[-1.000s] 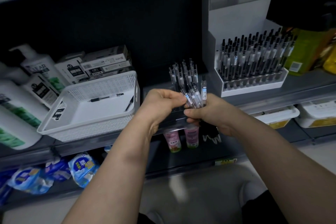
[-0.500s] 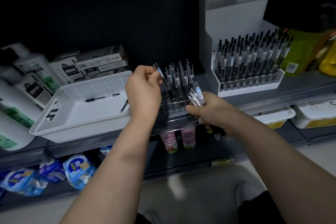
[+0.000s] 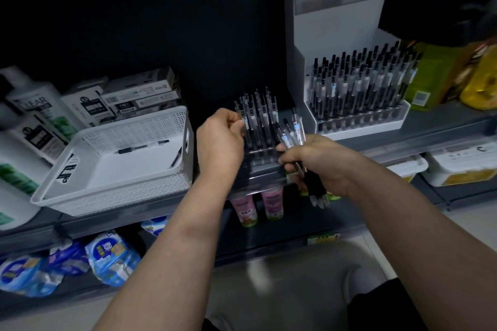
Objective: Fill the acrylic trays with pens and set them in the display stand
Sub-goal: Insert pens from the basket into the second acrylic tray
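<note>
Acrylic tray [image 3: 262, 166] between hands [image 3: 220, 142] [image 3: 320, 164], pens [image 3: 291, 134] in both

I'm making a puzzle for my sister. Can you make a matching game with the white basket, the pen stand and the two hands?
1 white basket
2 display stand
3 right hand
4 left hand

A grips a bunch of pens
B holds a full tray
C pinches one pen at the clear tray
D a loose pen lies inside

Pairs: 1-D, 2-B, 3-A, 4-C

White bottle [image 3: 37, 105], far left: brand lettering "LEAR", first letter unclear. Labels on boxes [image 3: 137, 88], blue packs [image 3: 110, 252] and pens [image 3: 333, 90]: too blurred to read.
</note>
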